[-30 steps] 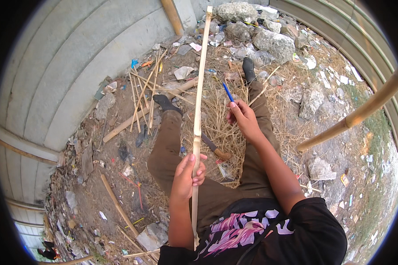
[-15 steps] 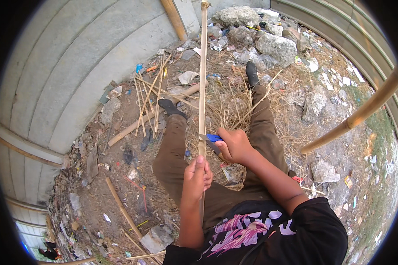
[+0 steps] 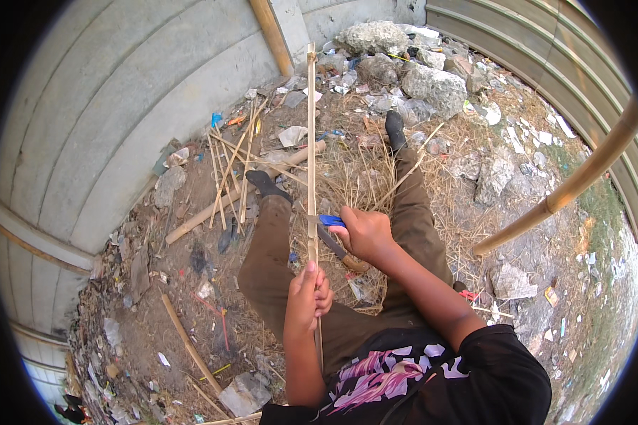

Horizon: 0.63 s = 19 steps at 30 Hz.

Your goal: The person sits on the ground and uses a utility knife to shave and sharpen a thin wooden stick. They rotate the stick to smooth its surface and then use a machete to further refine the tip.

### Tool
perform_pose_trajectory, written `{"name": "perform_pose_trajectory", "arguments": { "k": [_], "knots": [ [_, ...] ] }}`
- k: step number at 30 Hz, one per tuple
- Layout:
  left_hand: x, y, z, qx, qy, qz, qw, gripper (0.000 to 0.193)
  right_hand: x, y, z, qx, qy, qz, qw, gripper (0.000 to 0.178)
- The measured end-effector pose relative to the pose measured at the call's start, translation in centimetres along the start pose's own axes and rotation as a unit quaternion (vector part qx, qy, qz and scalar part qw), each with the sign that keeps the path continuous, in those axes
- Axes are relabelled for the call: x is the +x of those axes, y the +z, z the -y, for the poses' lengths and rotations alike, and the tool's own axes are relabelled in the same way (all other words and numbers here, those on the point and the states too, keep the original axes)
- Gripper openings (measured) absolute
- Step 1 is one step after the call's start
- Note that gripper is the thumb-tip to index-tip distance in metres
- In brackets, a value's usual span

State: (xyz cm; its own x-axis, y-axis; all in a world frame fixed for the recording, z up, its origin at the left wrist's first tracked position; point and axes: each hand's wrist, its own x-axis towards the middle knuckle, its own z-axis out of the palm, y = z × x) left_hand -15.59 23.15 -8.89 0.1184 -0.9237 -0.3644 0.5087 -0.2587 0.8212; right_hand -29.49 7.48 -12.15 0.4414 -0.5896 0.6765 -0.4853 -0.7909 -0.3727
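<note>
Upright before me runs a long, pale bamboo strip (image 3: 311,142), its far end at a knot near the rocks. My left hand (image 3: 309,297) is closed round its lower part, thumb along the strip. In my right hand (image 3: 366,232) is a utility knife (image 3: 329,220) with a blue handle, its blade against the strip just above the left hand. Between my outstretched legs lies a tool with a dark blade and curved brown handle (image 3: 354,265), partly hidden by the right hand.
Thin bamboo strips (image 3: 224,173) lie across a thicker bamboo pole (image 3: 191,228) by my left foot. A bamboo post (image 3: 553,202) slants in at the right. Rocks (image 3: 434,91) and litter sit by the concrete wall (image 3: 142,85); dry straw (image 3: 354,163) covers ground between my legs.
The strip and my left hand have come down toward my body, so the strip's far end now shows lower. The knife blade remains against it. More of the curved-handled tool is visible.
</note>
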Motion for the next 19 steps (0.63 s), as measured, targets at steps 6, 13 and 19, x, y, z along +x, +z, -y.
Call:
{"name": "perform_pose_trajectory", "arguments": {
  "k": [6, 13, 19],
  "knots": [
    [0.9, -0.9, 1.1, -0.109, -0.055, 0.060, 0.991, 0.041, -1.3, 1.7, 0.2, 0.045, 0.024, 0.030, 0.998, 0.038],
    [-0.6, -0.3, 1.4, -0.065, -0.064, 0.083, 0.992, 0.041, -0.8, 0.7, -4.1, 0.002, -0.133, 0.042, 0.990, 0.040],
    [-2.7, -0.1, 3.3, -0.075, -0.104, 0.127, 0.984, 0.041, 3.3, 0.1, -14.0, -0.166, 0.261, -0.010, 0.951, 0.048]
  ]
}}
